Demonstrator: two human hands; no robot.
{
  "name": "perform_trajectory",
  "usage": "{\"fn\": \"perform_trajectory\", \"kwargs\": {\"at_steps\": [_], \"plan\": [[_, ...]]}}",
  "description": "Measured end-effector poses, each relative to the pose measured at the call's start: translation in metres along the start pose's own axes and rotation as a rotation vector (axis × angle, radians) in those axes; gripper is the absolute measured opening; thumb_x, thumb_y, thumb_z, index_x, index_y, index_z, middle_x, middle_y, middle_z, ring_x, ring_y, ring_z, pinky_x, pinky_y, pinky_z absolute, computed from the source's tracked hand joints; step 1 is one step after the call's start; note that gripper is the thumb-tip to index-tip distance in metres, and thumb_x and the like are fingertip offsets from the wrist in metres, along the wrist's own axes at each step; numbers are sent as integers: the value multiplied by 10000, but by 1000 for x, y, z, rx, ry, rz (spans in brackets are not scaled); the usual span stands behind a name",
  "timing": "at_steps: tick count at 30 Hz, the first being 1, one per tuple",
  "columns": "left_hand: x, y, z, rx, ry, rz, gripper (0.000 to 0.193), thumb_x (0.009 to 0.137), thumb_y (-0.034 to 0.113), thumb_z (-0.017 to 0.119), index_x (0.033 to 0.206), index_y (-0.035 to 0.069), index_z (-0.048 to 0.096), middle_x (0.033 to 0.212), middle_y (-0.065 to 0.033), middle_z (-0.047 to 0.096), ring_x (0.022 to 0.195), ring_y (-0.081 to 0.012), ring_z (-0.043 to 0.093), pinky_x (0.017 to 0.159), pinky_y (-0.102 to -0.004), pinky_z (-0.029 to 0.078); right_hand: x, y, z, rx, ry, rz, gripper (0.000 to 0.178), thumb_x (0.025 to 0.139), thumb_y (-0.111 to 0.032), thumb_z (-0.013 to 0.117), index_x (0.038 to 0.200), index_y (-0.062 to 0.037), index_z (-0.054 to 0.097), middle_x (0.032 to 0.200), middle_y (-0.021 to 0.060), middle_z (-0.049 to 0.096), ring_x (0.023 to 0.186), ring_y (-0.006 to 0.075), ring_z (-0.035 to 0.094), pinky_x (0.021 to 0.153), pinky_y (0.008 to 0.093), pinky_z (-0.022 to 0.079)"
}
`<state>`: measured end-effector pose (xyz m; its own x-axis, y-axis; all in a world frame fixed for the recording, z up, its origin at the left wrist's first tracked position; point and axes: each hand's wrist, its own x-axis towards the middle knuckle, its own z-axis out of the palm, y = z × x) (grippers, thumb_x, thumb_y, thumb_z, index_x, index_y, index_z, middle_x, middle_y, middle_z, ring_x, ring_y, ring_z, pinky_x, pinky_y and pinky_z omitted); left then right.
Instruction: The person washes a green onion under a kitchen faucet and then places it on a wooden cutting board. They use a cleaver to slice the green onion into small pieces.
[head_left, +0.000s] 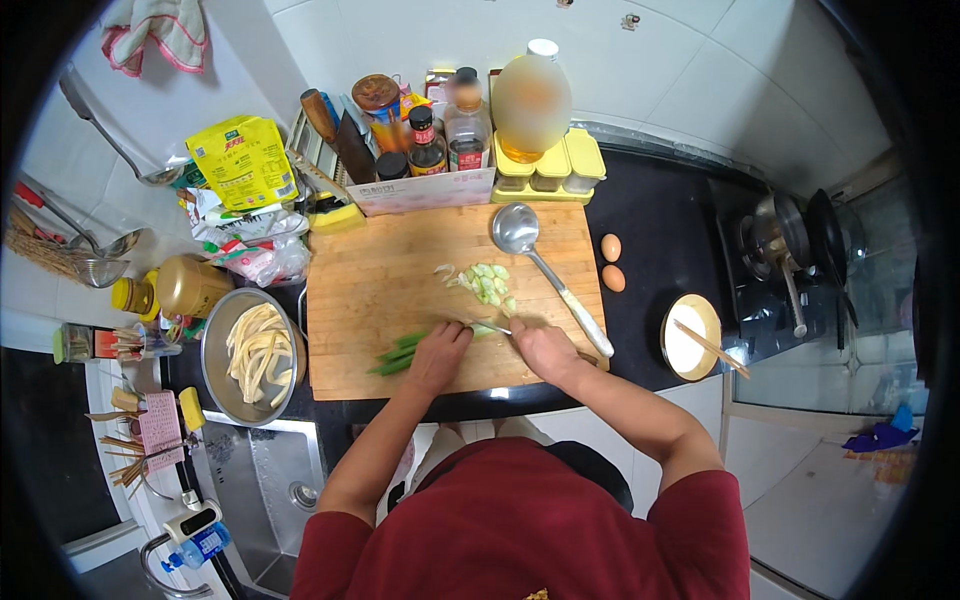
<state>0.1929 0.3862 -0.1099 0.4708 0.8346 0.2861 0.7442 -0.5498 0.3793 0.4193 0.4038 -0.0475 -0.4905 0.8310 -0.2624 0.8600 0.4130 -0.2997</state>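
Note:
On the wooden cutting board [370, 265], my left hand [442, 355] presses down on a bunch of green scallions [398, 356], fingers curled over the stalks. The green ends stick out to its left. My right hand [545, 350] grips a kitchen knife [492, 327], whose blade lies close to the left fingertips; most of the handle is hidden by the hand. Beyond both hands lies a small pile of pale green chopped scallion [487, 283]. A metal ladle [516, 230] rests along the board's right side, its handle toward me.
Two eggs [613, 278] lie right of the board, near a bowl [692, 338] with chopsticks across it. A pan [780, 232] stands on the stove. A steel basin [252, 355] of pale strips sits left, above the sink [250, 490]. Bottles [427, 150] and yellow-lidded seasoning boxes [549, 172] line the back.

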Motion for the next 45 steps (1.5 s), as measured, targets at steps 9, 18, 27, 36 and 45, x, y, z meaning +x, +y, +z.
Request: {"fn": "perform_trajectory", "kwargs": {"at_steps": [9,18,27,36,45], "plan": [[2,0,4,27,-21,-27,209,771,73,553,974,54,602,970,-83,599,884,-251,596,707,-360,529,-23,-15,-35,-33,-122,72,206,814,-8,492,1017,21,510,739,237,668,722,370,688,647,468,550],[6,3,8,48,-41,-44,222,761,47,561,979,55,604,958,-85,602,880,-259,598,707,-358,530,-4,-16,-3,6,-5,61,148,827,-29,495,952,14,561,787,236,675,760,372,688,663,460,552],[-3,-1,13,56,0,-55,242,763,60,564,1000,65,616,976,-96,620,888,-279,620,716,-375,541,-31,-20,-25,41,15,63,145,848,-62,506,969,9,539,725,236,656,701,386,676,611,468,544],[5,3,10,93,-39,-64,212,773,62,566,981,78,604,950,-100,605,858,-292,620,690,-393,535,-7,-17,22,-4,127,59,189,825,-50,505,990,14,571,734,208,674,698,336,694,615,441,559],[-10,-8,13,53,52,-3,183,758,56,576,938,74,606,926,-101,600,865,-285,618,699,-381,535,-39,-29,-10,53,28,76,184,843,-53,489,997,34,542,783,258,659,743,392,677,641,469,549]]}}
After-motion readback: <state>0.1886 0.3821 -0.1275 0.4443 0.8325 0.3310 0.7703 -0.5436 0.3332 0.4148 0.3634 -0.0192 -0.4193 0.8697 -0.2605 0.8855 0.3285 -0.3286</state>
